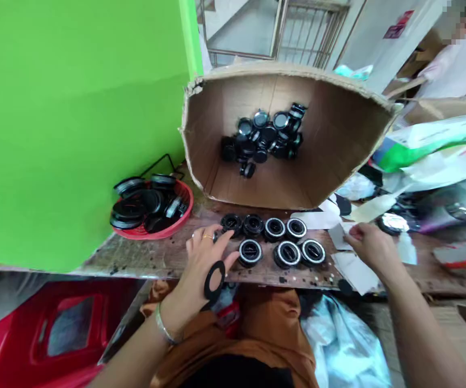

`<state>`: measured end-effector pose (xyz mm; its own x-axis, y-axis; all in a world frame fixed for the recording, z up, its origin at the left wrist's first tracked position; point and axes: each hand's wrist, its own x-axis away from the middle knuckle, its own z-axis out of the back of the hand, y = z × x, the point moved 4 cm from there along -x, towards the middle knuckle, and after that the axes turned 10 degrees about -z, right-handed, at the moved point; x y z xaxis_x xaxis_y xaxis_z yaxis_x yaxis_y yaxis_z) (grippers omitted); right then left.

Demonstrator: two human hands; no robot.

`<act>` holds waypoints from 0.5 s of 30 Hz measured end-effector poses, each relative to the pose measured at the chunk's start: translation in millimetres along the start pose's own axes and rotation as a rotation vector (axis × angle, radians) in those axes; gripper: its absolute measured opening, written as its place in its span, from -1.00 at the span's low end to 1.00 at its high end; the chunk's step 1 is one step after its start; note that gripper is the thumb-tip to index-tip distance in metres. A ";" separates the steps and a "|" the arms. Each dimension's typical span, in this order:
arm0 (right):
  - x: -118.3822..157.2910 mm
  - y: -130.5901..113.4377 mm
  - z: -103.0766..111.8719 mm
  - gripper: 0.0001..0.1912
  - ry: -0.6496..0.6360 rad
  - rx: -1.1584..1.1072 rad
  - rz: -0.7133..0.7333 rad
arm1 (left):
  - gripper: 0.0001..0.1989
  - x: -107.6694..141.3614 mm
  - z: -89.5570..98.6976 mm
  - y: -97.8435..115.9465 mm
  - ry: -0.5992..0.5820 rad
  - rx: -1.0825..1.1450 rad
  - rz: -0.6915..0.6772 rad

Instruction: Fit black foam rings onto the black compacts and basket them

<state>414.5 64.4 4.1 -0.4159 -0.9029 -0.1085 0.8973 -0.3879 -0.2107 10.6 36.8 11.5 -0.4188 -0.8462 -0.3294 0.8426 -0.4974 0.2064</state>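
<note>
My left hand (204,258) hovers at the near left of several round black parts, thumb and fingers apart. A flat black ring (214,280) lies against the back of that hand near the thumb. Closest to its fingertips are a black round part (231,222) and a white-rimmed round part (250,252); whether they touch is hard to see. Behind and beside these stand more such parts (287,253) in two loose rows. On the right, my right hand (372,245) pinches the edge of a white paper sheet (342,236) lying on the wooden table.
A large open cardboard box (325,145) holding several black round parts stands behind the rows. At left, a red basket (172,230) full of black parts sits by a green panel (75,108). Plastic bags (443,140) crowd the right; a person (454,70) is beyond.
</note>
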 end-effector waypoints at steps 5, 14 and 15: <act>3.1 2.7 0.2 -0.86 0.002 0.021 -0.058 | -0.64 2.4 2.0 -4.6 0.040 0.034 0.011; 31.2 -57.1 36.2 -0.82 0.453 -0.201 0.209 | -0.63 -5.8 0.6 -5.9 0.016 0.057 -0.006; 37.8 -76.6 35.1 -0.83 0.440 -0.285 0.314 | -0.63 -8.1 1.6 -4.6 0.008 0.058 -0.011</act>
<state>335.3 53.5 50.3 -0.2147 -0.7812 -0.5862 0.9372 0.0042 -0.3488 9.6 45.7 14.7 -0.4253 -0.8390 -0.3395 0.8169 -0.5173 0.2552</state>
